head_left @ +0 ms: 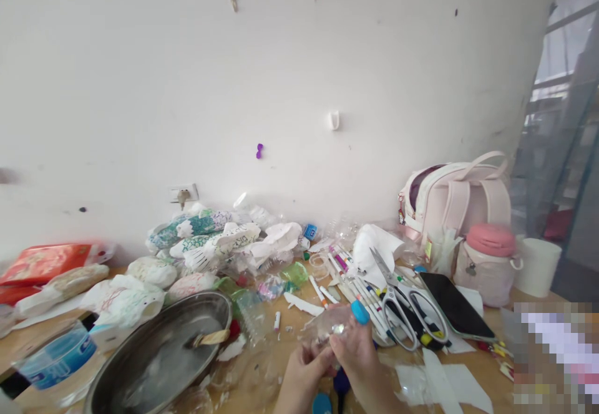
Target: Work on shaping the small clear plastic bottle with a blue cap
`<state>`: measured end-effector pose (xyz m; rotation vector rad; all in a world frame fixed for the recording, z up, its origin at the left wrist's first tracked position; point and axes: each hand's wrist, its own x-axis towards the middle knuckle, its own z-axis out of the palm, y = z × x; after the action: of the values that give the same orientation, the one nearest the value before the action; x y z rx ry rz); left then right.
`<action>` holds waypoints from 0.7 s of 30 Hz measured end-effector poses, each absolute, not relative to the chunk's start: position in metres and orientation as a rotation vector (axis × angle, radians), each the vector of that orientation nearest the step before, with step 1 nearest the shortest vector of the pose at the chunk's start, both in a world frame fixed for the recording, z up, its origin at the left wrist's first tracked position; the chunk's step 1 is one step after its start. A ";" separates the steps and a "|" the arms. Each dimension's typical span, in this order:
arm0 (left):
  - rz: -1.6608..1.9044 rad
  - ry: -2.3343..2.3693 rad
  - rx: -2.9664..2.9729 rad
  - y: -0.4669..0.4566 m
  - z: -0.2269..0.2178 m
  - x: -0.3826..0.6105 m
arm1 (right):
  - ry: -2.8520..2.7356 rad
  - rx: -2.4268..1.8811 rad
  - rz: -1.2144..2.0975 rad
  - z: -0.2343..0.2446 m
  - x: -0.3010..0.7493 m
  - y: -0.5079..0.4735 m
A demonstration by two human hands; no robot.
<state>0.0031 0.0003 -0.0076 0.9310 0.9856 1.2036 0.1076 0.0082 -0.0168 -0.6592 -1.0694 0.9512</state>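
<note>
Between my two hands is a clear plastic bottle (322,323) with a blue cap (360,312), tilted with the cap toward the right. My left hand (306,367) grips its near side, fingers curled. My right hand (358,351) wraps round it close to the cap, thumb pressed on the plastic. Beneath my hands lie another blue cap (322,403) and a dark blue handle-like piece (341,381), partly hidden. Right of my hands, large grey-handled scissors (397,302) rest on several markers (369,302).
A metal basin (224,305) with cloudy liquid and a brush (210,338) stands left. Paper-covered fish shapes (210,245) pile up by the wall. A phone (456,308), pink-lidded jar (486,270), paper roll (374,252) and pink backpack (468,199) are at right.
</note>
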 end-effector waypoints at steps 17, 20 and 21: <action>1.257 0.819 0.725 -0.007 0.003 0.003 | -1.205 -0.804 0.923 -0.014 0.115 0.002; 1.192 0.767 0.616 -0.007 0.008 0.003 | -1.271 -0.826 0.945 -0.017 0.119 0.001; 1.171 0.756 0.577 -0.007 0.010 0.003 | -1.285 -0.808 0.972 -0.019 0.119 0.001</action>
<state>0.0033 -0.0070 0.0096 0.5769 0.7560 1.1711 0.1193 0.0013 -0.0187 -0.8075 -1.2852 0.9717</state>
